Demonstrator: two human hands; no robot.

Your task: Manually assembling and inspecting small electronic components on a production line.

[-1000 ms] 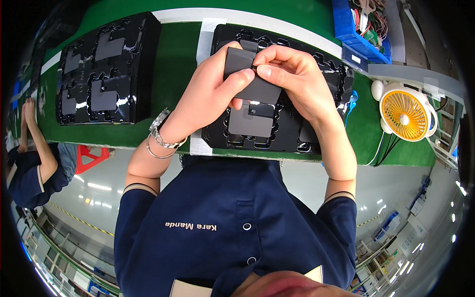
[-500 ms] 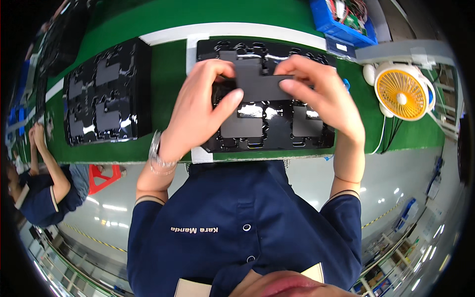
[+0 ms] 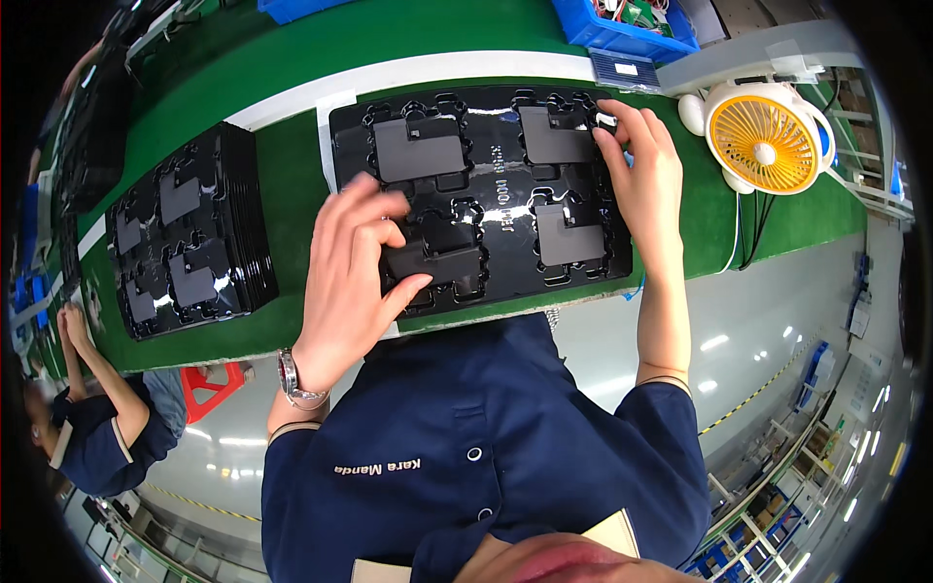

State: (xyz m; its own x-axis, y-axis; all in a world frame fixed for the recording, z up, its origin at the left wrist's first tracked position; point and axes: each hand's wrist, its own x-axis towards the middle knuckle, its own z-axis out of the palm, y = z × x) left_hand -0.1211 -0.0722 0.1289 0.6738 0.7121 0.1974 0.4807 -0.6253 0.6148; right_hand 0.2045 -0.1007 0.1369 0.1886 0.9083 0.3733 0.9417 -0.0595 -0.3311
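A glossy black moulded tray (image 3: 505, 189) lies in front of me, with several flat dark grey notched pieces in its recesses. Among them are an upper-left piece (image 3: 420, 154), an upper-right piece (image 3: 556, 138) and a lower-right piece (image 3: 571, 238). My left hand (image 3: 355, 257) hovers at the tray's left side by the lower-left piece (image 3: 442, 264); its fingers are spread and slightly blurred. At the upper-right edge is my right hand (image 3: 643, 160), thumb and forefinger apart, fingertips close to the tray rim. Neither hand holds a piece.
To the left stands a stack of similar black trays (image 3: 194, 233). A white fan with an orange grille (image 3: 765, 141) is on the right, its cables hanging down. A blue bin (image 3: 632, 34) of wires and boards sits behind. Another person (image 3: 107, 428) works at far left.
The grey piece that both hands held above the tray has been let go and now lies in it. My hands have moved apart to the tray's sides. The view has shifted.
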